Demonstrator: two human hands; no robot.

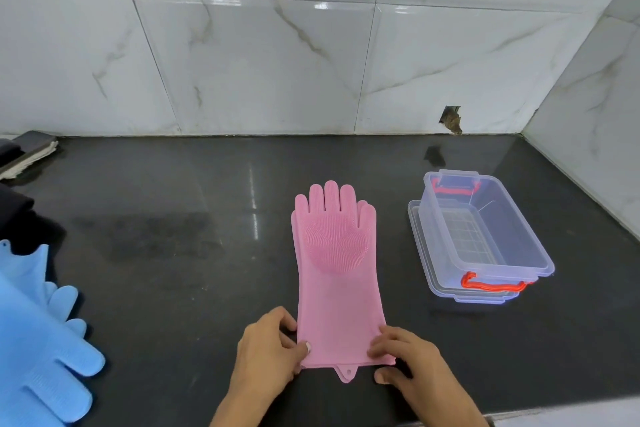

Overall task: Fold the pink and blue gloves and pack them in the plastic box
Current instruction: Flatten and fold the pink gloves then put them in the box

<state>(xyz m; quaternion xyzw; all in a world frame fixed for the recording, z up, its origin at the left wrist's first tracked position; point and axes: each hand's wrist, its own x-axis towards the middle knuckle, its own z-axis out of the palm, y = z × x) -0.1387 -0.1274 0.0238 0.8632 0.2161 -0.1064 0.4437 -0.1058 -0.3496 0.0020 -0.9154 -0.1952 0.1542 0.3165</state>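
Note:
The pink gloves (337, 267) lie flat and stacked on the black counter, fingers pointing toward the wall, bristled palm up. My left hand (268, 354) grips the cuff's left corner. My right hand (405, 362) grips the cuff's right corner, thumb under the edge. The blue gloves (38, 340) lie at the far left, partly out of frame. The clear plastic box (485, 229) with red handles stands open and empty to the right of the pink gloves, sitting on its lid.
The black counter (180, 253) meets marble tiled walls at the back and on the right. A dark object with a white cloth (29, 152) rests at the back left corner. The counter's front edge runs just below my wrists.

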